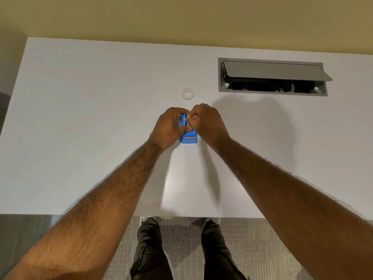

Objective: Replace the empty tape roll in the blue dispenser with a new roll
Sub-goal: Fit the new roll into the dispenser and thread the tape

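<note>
Head view, looking down on a white table point(80, 118) from a standing position. The blue tape dispenser point(188, 136) lies on the tabletop near the middle, its long axis running away from the viewer; the near end, with a small metallic strip, is exposed, while the far end is covered by both hands. The left hand point(168, 128) wraps around the dispenser's left side, fingers curled over the far end and thumb lying against the body. The right hand point(207, 123) meets it from the right, its fingertips point(191, 118) pinched together at the dispenser's upper part, where a small pale piece shows between the fingers; what that piece is cannot be told. The two hands touch one another over the dispenser. A tape roll point(187, 94), a pale ring lying flat, rests on the table just beyond the hands and apart from them. To the far right, a grey cable hatch point(272, 77) is set into the tabletop, its lid tilted open over a dark recess. Below the table's near edge, dark trousers point(149, 249) and grey carpet point(262, 249) are visible.
</note>
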Motion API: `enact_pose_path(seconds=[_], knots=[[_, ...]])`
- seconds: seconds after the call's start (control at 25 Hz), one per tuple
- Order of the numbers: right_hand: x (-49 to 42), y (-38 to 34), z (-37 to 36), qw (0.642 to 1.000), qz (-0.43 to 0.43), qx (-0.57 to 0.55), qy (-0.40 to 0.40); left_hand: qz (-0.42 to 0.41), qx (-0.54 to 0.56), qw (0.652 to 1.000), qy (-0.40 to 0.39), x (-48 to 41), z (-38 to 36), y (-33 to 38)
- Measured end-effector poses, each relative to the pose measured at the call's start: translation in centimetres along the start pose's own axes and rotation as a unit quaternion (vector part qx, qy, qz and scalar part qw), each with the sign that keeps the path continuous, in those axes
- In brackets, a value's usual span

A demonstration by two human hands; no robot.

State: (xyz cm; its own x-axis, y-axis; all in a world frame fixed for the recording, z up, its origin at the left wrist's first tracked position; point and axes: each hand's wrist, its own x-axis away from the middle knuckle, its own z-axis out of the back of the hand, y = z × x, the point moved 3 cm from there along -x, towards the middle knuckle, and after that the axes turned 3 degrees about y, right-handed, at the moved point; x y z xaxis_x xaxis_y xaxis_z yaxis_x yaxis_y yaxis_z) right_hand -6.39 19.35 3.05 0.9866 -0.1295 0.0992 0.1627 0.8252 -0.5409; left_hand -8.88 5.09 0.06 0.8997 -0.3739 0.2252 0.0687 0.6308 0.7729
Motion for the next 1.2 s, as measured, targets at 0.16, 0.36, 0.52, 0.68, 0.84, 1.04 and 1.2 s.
enact_pose_path(seconds=[0.16, 0.36, 0.52, 0.68, 0.84, 1.04, 1.2], knots=[[0.5, -0.7, -0.1, 0.999, 0.005, 0.033, 0.031, -0.002, -0.002, 1.000, 0.001, 0.0, 0.1, 0.2], [0.7, -0.9, -0.1, 0.999, 0.003, 0.039, 0.036, 0.006, -0.014, 1.000, 0.002, -0.1, -0.1, 0.1], [0.8, -0.9, -0.3, 0.998, -0.003, 0.049, 0.048, 0.008, -0.011, 1.000, 0.002, 0.0, 0.0, 0.2], [0.3, -0.5, -0.1, 0.999, -0.013, 0.020, 0.036, 0.007, 0.001, 1.000, 0.004, 0.1, 0.1, 0.2], [0.2, -0.2, 1.2, 0.999, 0.035, 0.015, -0.014, 0.000, 0.013, 1.000, 0.006, 0.2, 0.3, 0.3], [0.2, 0.0, 0.3, 1.000, 0.022, 0.008, -0.008, 0.005, 0.006, 1.000, 0.007, 0.3, 0.2, 0.3], [0.3, 0.1, 0.0, 1.000, 0.021, 0.021, 0.003, 0.000, -0.005, 1.000, 0.006, 0.2, 0.1, 0.2]])
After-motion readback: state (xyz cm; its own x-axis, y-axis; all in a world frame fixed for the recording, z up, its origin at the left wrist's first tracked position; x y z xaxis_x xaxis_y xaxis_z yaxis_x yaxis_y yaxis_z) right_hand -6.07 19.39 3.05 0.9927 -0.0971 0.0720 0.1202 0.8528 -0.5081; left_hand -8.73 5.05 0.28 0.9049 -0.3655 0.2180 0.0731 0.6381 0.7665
